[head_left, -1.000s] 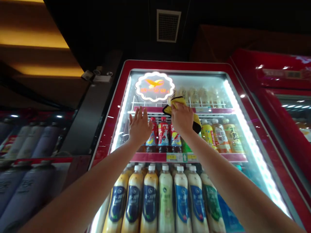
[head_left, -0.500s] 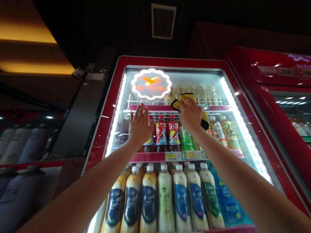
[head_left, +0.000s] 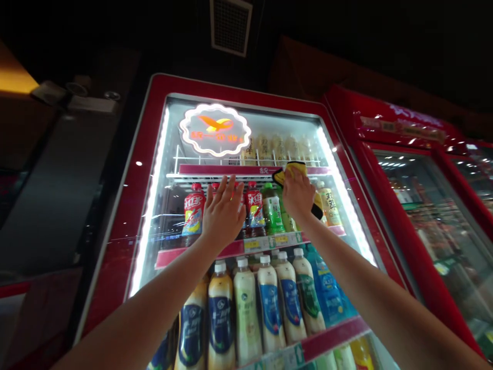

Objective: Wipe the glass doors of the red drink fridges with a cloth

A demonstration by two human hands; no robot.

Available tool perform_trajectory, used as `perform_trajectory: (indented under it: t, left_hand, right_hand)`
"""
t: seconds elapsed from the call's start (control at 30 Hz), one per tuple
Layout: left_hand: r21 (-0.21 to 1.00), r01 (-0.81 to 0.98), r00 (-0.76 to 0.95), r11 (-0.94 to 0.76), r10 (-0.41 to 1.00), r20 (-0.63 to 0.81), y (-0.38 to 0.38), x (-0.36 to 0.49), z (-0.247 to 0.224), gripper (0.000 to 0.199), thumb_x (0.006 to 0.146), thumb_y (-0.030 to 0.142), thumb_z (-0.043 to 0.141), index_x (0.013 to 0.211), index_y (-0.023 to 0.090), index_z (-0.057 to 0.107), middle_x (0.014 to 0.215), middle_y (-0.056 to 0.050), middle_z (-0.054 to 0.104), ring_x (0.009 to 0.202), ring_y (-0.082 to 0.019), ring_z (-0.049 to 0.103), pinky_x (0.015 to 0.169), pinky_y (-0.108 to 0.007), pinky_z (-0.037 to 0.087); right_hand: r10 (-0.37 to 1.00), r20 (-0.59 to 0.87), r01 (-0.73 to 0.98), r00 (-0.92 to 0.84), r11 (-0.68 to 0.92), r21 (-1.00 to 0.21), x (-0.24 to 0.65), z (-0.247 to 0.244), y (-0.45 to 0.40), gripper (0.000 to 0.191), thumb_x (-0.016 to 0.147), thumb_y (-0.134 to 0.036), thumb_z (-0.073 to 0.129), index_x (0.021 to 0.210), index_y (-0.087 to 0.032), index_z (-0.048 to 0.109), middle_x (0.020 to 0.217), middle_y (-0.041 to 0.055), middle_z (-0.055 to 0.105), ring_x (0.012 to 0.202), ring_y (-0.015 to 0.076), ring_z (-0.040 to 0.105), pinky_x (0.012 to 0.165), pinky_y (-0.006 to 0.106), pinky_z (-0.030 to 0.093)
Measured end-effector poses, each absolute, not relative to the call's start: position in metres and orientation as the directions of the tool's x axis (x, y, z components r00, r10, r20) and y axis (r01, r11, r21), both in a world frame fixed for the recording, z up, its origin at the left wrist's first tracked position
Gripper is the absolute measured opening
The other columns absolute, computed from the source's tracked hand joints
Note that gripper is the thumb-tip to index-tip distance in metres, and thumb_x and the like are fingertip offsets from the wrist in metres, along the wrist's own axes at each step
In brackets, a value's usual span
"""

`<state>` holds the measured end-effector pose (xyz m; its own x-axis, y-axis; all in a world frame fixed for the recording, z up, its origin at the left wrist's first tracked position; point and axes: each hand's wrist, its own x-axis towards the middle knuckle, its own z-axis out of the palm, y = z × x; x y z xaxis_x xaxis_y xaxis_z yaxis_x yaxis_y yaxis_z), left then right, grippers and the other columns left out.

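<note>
My right hand (head_left: pixel 298 194) presses a yellow cloth with black edging (head_left: pixel 296 167) to the glass door of a red drinks fridge (head_left: pixel 246 96), on the right part of the pane. Cloth shows above the fingers and below the palm. To its left, my left hand (head_left: pixel 223 213) is raised with fingers stretched out, at or against the glass; whether it touches I cannot tell. Behind it stand red-capped bottles (head_left: pixel 193 209), and close to the right hand a green tea bottle (head_left: pixel 273 209). A glowing scalloped sign (head_left: pixel 214 130) sits above the left hand.
Milky bottles with white caps (head_left: pixel 246 308) fill the lower shelf. A second red fridge (head_left: pixel 404 139) stands close on the right. A dark grey pillar (head_left: pixel 73 180) rises at left. Overhead is a ceiling vent (head_left: pixel 231 25).
My view has swung to the right, so the fridge sits further left in it. The cloth has moved right and slightly down across the glass. My left hand has also moved right along the door.
</note>
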<state>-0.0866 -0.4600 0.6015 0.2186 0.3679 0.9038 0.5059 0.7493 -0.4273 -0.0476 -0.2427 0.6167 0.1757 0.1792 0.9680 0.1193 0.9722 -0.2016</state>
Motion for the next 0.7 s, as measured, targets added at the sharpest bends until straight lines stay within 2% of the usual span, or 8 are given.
perform_trajectory:
  t: [0.1,0.17,0.23,0.3,0.37,0.43,0.6,0.7]
  left_hand:
    - [-0.455,0.509,0.245,0.731,0.384,0.890,-0.455,-0.089,0.598,0.055,0.098,0.029,0.043,0.151,0.018,0.048,0.165,-0.011,0.038,0.156,-0.029,0.027,0.129,-0.059,0.019]
    - [-0.468,0.515,0.259,0.718,0.390,0.884,-0.451,-0.090,0.595,0.056,0.097,0.029,0.044,0.152,0.017,0.048,0.164,-0.011,0.038,0.156,-0.029,0.028,0.129,-0.058,0.019]
    - [-0.486,0.524,0.274,0.700,0.402,0.874,-0.448,-0.092,0.592,0.056,0.097,0.030,0.044,0.152,0.017,0.048,0.164,-0.012,0.037,0.155,-0.029,0.029,0.129,-0.058,0.018]
    - [-0.500,0.532,0.281,0.683,0.414,0.866,-0.447,-0.092,0.588,0.056,0.097,0.031,0.044,0.151,0.018,0.048,0.164,-0.012,0.037,0.155,-0.030,0.030,0.129,-0.058,0.019]
    - [-0.503,0.538,0.280,0.676,0.420,0.863,-0.446,-0.091,0.584,0.055,0.097,0.032,0.044,0.151,0.018,0.049,0.165,-0.010,0.037,0.155,-0.029,0.031,0.129,-0.058,0.020]
    - [-0.499,0.542,0.276,0.676,0.417,0.866,-0.444,-0.091,0.582,0.055,0.098,0.031,0.043,0.151,0.020,0.049,0.165,-0.009,0.037,0.155,-0.029,0.031,0.129,-0.058,0.020]
    - [-0.481,0.545,0.258,0.686,0.409,0.875,-0.431,-0.089,0.586,0.059,0.095,0.031,0.047,0.153,0.021,0.047,0.164,-0.010,0.039,0.155,-0.031,0.030,0.129,-0.060,0.018]
    - [-0.466,0.524,0.234,0.713,0.406,0.884,-0.418,-0.085,0.590,0.060,0.094,0.032,0.047,0.153,0.021,0.046,0.164,-0.010,0.039,0.155,-0.030,0.030,0.129,-0.059,0.018]
  right_hand:
    - [-0.004,0.997,0.140,0.080,0.990,-0.008,-0.050,0.619,-0.268,0.050,0.103,-0.022,0.035,0.148,-0.027,0.054,0.158,0.0057,0.050,0.141,0.0290,0.046,0.104,0.050,0.048]
    - [-0.060,0.997,0.135,0.057,0.989,0.052,-0.049,0.635,-0.268,0.050,0.104,-0.023,0.034,0.151,-0.028,0.051,0.159,0.0030,0.049,0.143,0.0255,0.044,0.108,0.046,0.046]
    - [-0.012,0.997,0.125,0.073,0.992,0.003,-0.045,0.649,-0.250,0.053,0.103,-0.022,0.034,0.154,-0.026,0.046,0.158,0.0046,0.050,0.143,0.0248,0.045,0.109,0.045,0.047]
    - [0.116,0.987,0.120,0.113,0.984,-0.129,-0.040,0.650,-0.225,0.055,0.101,-0.021,0.035,0.156,-0.022,0.042,0.155,0.0086,0.053,0.139,0.0270,0.049,0.106,0.046,0.049]
    - [0.240,0.960,0.129,0.147,0.957,-0.259,-0.037,0.639,-0.207,0.055,0.100,-0.021,0.036,0.154,-0.020,0.045,0.153,0.0109,0.056,0.135,0.0306,0.053,0.102,0.048,0.051]
    - [0.268,0.952,0.153,0.149,0.945,-0.289,-0.036,0.625,-0.203,0.052,0.100,-0.021,0.037,0.150,-0.020,0.050,0.153,0.0109,0.056,0.133,0.0323,0.055,0.099,0.049,0.052]
    - [-0.031,0.998,0.153,0.060,0.988,0.021,-0.039,0.631,-0.219,0.049,0.103,-0.023,0.035,0.150,-0.021,0.051,0.158,0.0048,0.050,0.143,0.0250,0.045,0.111,0.044,0.045]
    - [-0.094,0.995,0.120,0.012,0.988,0.092,-0.032,0.658,-0.201,0.051,0.104,-0.023,0.035,0.153,-0.020,0.047,0.161,0.0036,0.046,0.146,0.0222,0.042,0.116,0.039,0.040]
